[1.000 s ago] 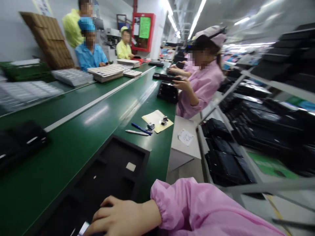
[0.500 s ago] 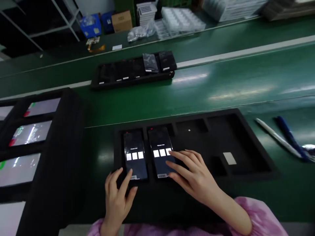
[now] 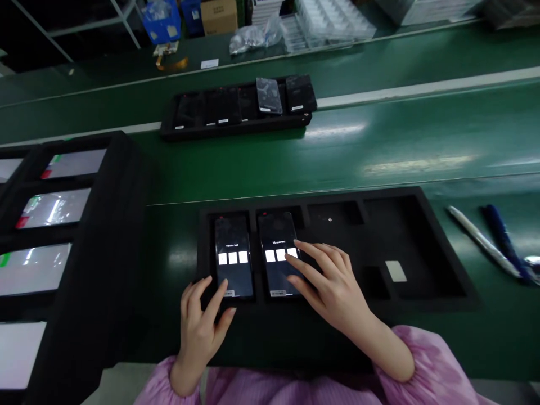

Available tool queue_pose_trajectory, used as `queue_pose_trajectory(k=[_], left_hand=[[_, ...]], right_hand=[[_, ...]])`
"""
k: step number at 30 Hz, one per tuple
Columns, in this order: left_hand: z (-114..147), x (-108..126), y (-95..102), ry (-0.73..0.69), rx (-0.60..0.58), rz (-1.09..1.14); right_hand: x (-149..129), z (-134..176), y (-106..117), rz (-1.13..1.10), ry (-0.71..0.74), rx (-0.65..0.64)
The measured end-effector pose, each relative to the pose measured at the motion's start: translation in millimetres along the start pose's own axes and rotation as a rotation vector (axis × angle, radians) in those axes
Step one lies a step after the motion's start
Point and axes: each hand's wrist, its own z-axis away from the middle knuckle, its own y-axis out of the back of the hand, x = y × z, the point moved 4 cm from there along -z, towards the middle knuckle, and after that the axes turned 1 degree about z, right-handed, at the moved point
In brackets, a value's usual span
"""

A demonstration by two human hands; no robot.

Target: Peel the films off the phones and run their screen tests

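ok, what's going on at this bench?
The person's bare right hand is over the right black rectangular phone, fingers by its white on-screen squares. The bare left hand is at the lower end of the left black rectangular phone. Both phones show "Vibrator test" and lie inside a black rectangular tray.

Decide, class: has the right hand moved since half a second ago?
Yes: judged against the right-side phone lying in the tray, the right hand has shifted slightly toward the phone's top edge.
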Motion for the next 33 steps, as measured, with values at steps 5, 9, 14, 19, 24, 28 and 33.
queue_pose_trajectory(k=[5, 9, 14, 19, 24, 28, 33], left_hand=[[2, 0, -1.0, 0.002, -0.004, 0.008], [-2, 0, 2.6, 0.011, -0.013, -0.006], [-35, 5, 9.7, 0.068, -0.021, 0.002], [-65, 9, 4.6, 0.049, -0.030, -0.017], [-62, 5, -0.5, 0.060, -0.041, -0.058], [-58, 3, -0.6, 0.084, -0.031, -0.085], [-57, 4, -1.1, 0.114, -0.026, -0.085]], right_hand=[[2, 2, -1, 0.013, -0.023, -0.005], [4, 4, -1, 0.061, -0.070, -0.017], [5, 7, 8, 0.019, -0.044, 0.095], [8, 14, 9, -0.030, -0.058, 0.106], [10, 20, 8, -0.064, -0.082, 0.101], [8, 19, 7, -0.089, -0.033, 0.049], [7, 19, 6, -0.095, -0.015, 0.026]])
